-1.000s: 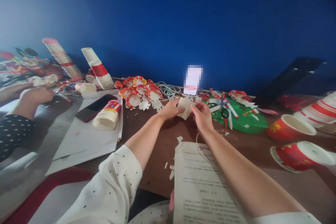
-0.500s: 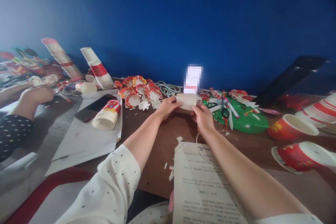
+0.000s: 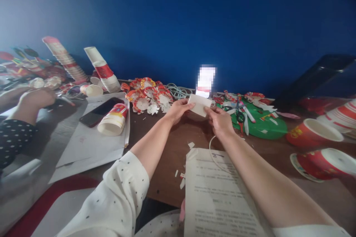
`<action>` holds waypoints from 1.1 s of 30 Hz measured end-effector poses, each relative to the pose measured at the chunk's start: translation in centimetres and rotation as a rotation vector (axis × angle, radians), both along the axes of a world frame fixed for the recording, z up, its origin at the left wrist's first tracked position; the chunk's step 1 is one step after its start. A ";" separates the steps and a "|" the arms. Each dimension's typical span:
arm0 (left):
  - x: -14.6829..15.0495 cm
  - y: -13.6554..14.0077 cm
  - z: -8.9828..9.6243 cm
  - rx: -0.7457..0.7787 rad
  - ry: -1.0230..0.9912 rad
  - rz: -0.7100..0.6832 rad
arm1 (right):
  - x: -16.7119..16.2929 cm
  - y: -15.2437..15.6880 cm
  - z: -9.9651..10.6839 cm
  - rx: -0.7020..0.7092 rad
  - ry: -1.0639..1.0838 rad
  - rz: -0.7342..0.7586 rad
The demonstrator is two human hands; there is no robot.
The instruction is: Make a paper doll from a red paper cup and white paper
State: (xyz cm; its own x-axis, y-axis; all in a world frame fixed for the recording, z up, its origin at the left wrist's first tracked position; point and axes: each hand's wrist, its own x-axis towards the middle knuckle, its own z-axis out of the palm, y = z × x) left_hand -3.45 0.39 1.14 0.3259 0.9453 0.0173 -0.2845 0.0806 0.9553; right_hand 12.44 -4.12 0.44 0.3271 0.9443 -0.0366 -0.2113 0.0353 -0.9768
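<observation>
A small off-white piece of paper or card [image 3: 199,105] is held up above the brown table between both hands. My left hand [image 3: 178,112] pinches its left edge, and my right hand [image 3: 220,120] pinches the lower right corner. Just behind it stands a bright upright screen [image 3: 206,79], blurred out. Left of my hands lies a heap of red and white cut paper-cup pieces [image 3: 150,96]. On the right, black-handled scissors [image 3: 239,117] and a marker [image 3: 248,113] rest on a green round sheet [image 3: 267,124].
Printed pages [image 3: 219,200] lie in front of me, a thin cable [image 3: 213,152] across them. Stacked cups [image 3: 112,120] and a dark phone [image 3: 101,112] rest on white paper at left. Red cups [image 3: 314,132] lie at right. Another person's hand [image 3: 39,98] works at far left.
The pale piece has turned in my hands: its right side now tilts lower and it looks flatter. My right hand has shifted slightly right.
</observation>
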 end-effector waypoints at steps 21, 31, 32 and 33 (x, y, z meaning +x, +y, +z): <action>0.4 -0.3 -0.3 0.120 0.388 0.096 | -1.2 -0.4 -0.1 0.072 0.128 0.191; -0.1 -0.5 0.2 0.120 0.503 0.185 | -0.3 -0.2 0.6 0.058 0.036 0.092; -0.4 -0.3 0.3 0.084 0.502 0.233 | 0.6 -0.1 0.9 0.040 -0.034 0.041; -0.7 -0.2 0.3 0.053 0.506 0.269 | 1.7 0.1 1.2 0.019 -0.155 -0.059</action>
State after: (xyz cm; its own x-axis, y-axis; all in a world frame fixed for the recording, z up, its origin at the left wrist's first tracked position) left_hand -4.14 0.22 1.47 0.0543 0.9981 -0.0283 0.2053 0.0165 0.9786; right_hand 14.12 -4.03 1.63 0.3822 0.9234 0.0358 -0.0553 0.0615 -0.9966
